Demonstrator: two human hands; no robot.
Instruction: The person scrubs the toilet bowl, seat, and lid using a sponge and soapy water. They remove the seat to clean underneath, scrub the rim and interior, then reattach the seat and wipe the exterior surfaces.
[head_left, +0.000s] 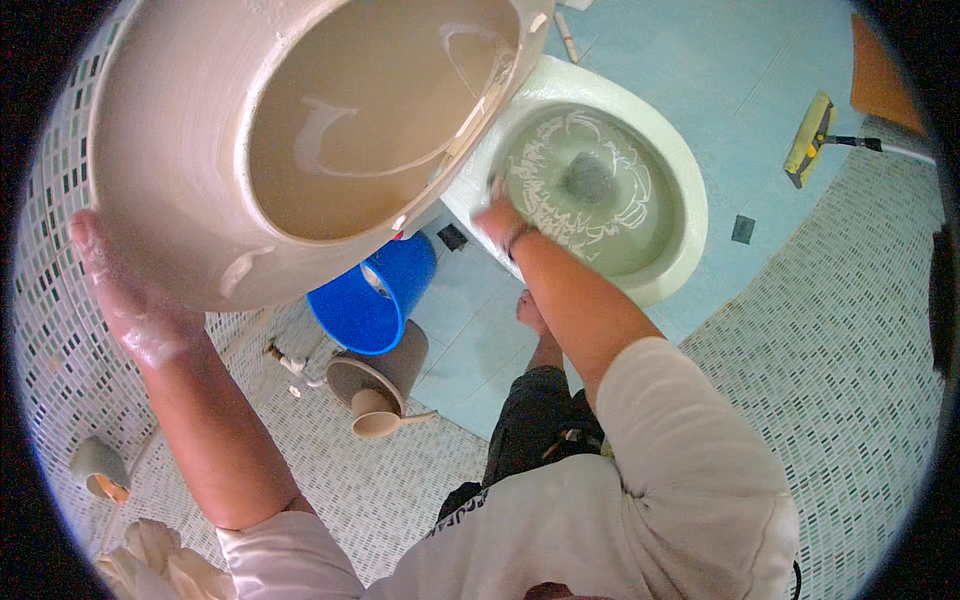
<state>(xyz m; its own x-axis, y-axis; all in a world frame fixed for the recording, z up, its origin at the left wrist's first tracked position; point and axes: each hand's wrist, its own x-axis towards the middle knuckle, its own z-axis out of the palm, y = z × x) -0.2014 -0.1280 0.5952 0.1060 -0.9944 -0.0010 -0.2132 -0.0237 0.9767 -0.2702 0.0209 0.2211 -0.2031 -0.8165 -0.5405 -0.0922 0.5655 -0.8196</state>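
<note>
Soapy smears mark my left hand (146, 307), which grips the outer edge of a raised beige toilet seat (176, 142). Behind the seat's opening shows the toilet lid (360, 150), streaked with whitish suds. Lower and to the right, my right hand (501, 217) is at the near left rim of the white toilet bowl (686, 217). Motion blurs its fingers, and whether something dark is held under them cannot be made out. Greenish water with ripples or suds (585, 180) fills the bowl's middle. A dark band circles my right wrist.
A blue bucket (397, 285) lies near a beige bucket (416, 352) with a dipper (375, 424). A wall tap (289, 364) and a paper holder (101, 465) are at left. A yellow-headed squeegee (810, 142) rests at right. Dark floor drains (742, 229) break the blue tiles.
</note>
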